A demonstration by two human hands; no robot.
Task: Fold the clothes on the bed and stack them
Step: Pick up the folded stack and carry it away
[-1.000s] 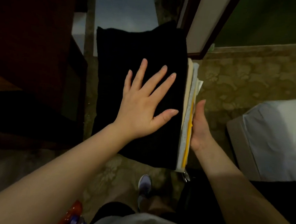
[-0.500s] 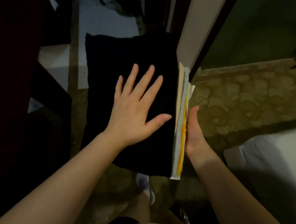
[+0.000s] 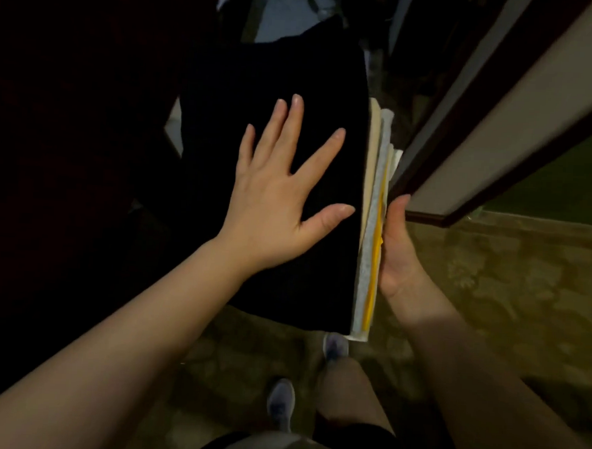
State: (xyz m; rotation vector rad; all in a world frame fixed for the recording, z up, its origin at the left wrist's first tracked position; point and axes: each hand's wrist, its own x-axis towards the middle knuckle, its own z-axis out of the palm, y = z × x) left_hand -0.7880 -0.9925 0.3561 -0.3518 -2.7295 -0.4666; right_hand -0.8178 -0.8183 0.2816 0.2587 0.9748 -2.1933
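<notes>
Stack: folded clothes (image 3: 366, 262) held up off the patterned carpet (image 3: 510, 290), sandwiched between both hands, black garment (image 3: 319, 280) on top
Edge layers: cream, pale grey and a yellow piece (image 3: 376, 242) peeking out on the right side
Left hand (image 3: 275, 206): flat on the black garment, fingers spread
Right hand (image 3: 397, 253): palm against the stack's underside, thumb straight, other fingers hidden
Below: person's shoes (image 3: 280, 403), pretty dim

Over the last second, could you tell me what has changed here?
The person has walked on with the stack of folded clothes; the white bed at right has left view. The left hand stays flat on the black garment, the right hand under the stack.
</notes>
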